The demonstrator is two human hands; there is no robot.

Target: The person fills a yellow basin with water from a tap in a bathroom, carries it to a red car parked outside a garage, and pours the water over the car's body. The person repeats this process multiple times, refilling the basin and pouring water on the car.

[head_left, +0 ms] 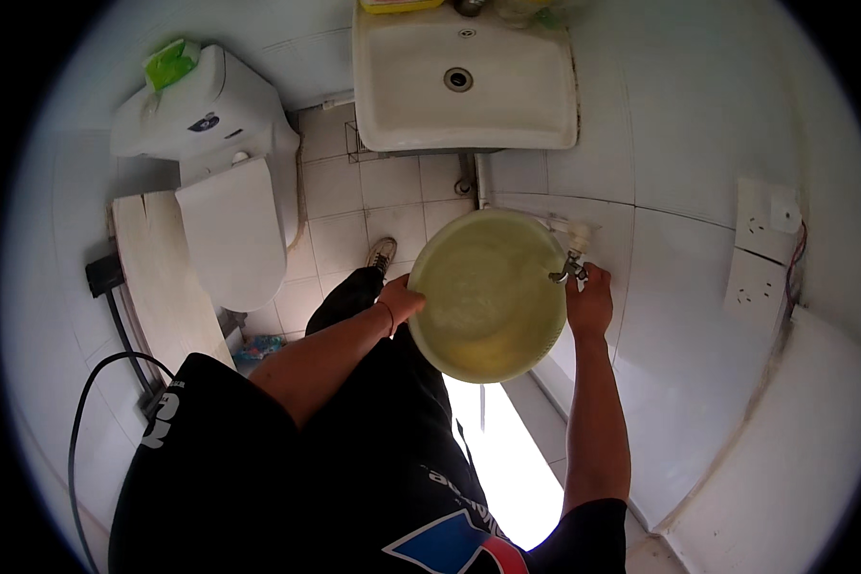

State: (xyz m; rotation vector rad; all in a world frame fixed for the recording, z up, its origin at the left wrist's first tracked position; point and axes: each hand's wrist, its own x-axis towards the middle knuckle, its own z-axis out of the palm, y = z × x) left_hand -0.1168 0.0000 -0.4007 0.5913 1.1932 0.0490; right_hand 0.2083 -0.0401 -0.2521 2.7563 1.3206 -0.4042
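I'm likely filling the basin (438, 263) mid-frame.
Left hand (407, 298) holds its rim, right hand (591, 301) the tap (570, 270); maybe twist that next.

Your black shirt (230, 488) bears pale lettering (160, 421) on its left sleeve and more on its front, above a blue-and-red emblem (440, 543). The toilet cistern (163, 122) carries a dark badge (203, 122), too small to read.
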